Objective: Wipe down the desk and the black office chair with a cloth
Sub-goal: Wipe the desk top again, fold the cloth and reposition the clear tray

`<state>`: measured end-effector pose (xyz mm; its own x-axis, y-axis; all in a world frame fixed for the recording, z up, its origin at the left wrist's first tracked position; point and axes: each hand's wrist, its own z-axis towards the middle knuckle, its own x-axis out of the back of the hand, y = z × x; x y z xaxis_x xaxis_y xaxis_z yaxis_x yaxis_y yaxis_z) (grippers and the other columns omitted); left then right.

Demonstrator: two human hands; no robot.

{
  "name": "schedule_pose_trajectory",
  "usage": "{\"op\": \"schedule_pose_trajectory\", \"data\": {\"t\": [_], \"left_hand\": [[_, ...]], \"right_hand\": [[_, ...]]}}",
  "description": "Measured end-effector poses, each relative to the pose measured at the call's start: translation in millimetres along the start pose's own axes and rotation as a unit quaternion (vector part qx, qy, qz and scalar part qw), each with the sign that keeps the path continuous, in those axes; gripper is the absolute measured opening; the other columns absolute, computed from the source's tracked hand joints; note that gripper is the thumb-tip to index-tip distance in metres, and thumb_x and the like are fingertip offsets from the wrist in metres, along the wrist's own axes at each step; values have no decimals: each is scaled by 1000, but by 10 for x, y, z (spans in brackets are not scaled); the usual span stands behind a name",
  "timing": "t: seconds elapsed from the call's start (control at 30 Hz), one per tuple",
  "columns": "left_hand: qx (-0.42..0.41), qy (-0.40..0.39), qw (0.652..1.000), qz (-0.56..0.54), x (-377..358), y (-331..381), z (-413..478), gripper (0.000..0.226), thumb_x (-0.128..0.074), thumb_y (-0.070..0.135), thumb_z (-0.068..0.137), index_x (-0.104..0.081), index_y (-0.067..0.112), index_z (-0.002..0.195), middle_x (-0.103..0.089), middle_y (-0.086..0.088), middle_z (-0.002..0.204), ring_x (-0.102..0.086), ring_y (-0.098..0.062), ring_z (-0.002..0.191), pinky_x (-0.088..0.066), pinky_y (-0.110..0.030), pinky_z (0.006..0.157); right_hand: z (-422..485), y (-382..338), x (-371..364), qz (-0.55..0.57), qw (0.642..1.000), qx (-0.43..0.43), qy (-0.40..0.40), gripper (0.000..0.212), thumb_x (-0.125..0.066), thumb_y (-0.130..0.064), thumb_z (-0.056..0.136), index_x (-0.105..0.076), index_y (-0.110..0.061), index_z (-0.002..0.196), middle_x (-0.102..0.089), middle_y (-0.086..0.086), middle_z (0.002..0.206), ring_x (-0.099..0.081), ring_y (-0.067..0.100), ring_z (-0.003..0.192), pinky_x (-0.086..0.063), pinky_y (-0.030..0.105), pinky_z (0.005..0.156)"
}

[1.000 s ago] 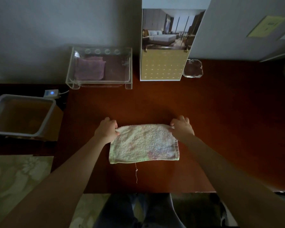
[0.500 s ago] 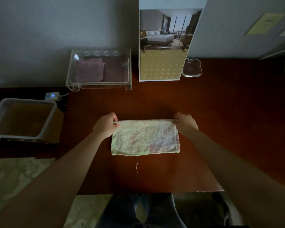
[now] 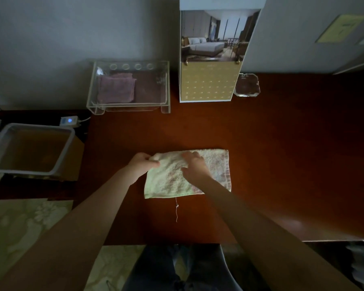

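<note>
A pale cloth lies spread on the dark red desk, straight out in front of the calendar and well apart from it, toward the person. The left hand grips the cloth's far left corner, with fingers and thumb curled round the bunched edge. The right hand rests on top of the cloth near its middle, fingers stretched out and pressing down, holding nothing. A loose thread trails from the cloth's near edge onto the wood.

Just left of the calendar stands a clear tray with a folded purple rag inside. Just right of the calendar sits a small glass dish. Far to the calendar's left — off the desk's edge — is a white tub.
</note>
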<state>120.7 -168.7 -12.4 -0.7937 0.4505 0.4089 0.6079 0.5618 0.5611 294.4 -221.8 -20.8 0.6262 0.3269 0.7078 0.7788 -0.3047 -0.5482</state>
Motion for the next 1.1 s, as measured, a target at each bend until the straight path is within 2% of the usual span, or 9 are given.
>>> {"op": "schedule_pose_trajectory", "data": {"t": [0.1,0.2,0.4,0.53,0.6,0.73,0.83,0.97,1.1], "left_hand": [[-63,-47,992,-97,35,179,-112,35,-68,4,81,-54,14,110,-61,-8,109,-61,-25,99,-51,-42,86],[-155,-87,981,-81,25,353,-184,32,-67,0,79,-57,17,103,-61,-5,101,-61,-22,94,-51,-35,76],[-172,-96,974,-109,-24,529,-229,42,-72,-1,74,-51,19,104,-59,-8,109,-61,-26,103,-50,-39,88],[-113,-183,976,36,11,491,-256,40,-72,11,79,-55,18,114,-64,-1,108,-63,-18,101,-51,-28,81],[-126,-165,976,61,40,492,-267,26,-67,18,84,-61,14,109,-65,-1,102,-62,-12,92,-47,-19,73],[-174,-55,982,-53,137,618,-259,21,-66,17,86,-62,13,107,-65,5,95,-60,-6,86,-45,-19,69],[-214,-11,971,-107,164,818,-309,13,-63,14,88,-62,13,101,-64,5,90,-60,-11,85,-46,-23,75],[-223,-56,953,-198,190,1039,-462,13,-57,9,91,-61,17,102,-67,1,100,-64,-17,97,-51,-34,86],[-227,-134,948,-180,284,1140,-626,17,-56,11,92,-63,18,106,-68,-4,109,-65,-21,103,-53,-43,87]], "right_hand": [[132,-114,152,17,998,54,1,73,-58,1,81,-32,-23,145,-36,2,146,-33,23,133,-36,37,107],[261,-263,435,58,993,101,-33,76,-62,2,77,-33,-21,145,-52,4,135,-47,21,126,-44,34,99],[344,-355,888,-21,988,112,-106,24,-68,-12,84,-67,-2,106,-65,11,106,-59,22,96,-42,29,80],[299,-276,986,130,989,57,-44,1,-60,-13,90,-61,-12,90,-55,-2,82,-51,14,75,-40,23,62],[288,-219,1058,194,980,30,20,11,-58,-13,92,-54,-18,83,-51,-3,73,-46,12,61,-35,18,49],[200,-136,1217,202,977,41,45,20,-61,-11,90,-59,-8,110,-61,3,92,-56,14,74,-43,18,60],[87,-137,1331,248,965,60,54,24,-67,-16,87,-63,-2,106,-68,10,97,-65,26,89,-52,33,77],[-52,-126,1483,257,959,55,109,38,-60,-29,92,-55,8,83,-51,12,73,-48,24,63,-40,36,58],[-272,-76,1653,364,926,39,96,32,-59,-23,93,-57,9,96,-56,11,81,-58,17,71,-51,28,63]]}}
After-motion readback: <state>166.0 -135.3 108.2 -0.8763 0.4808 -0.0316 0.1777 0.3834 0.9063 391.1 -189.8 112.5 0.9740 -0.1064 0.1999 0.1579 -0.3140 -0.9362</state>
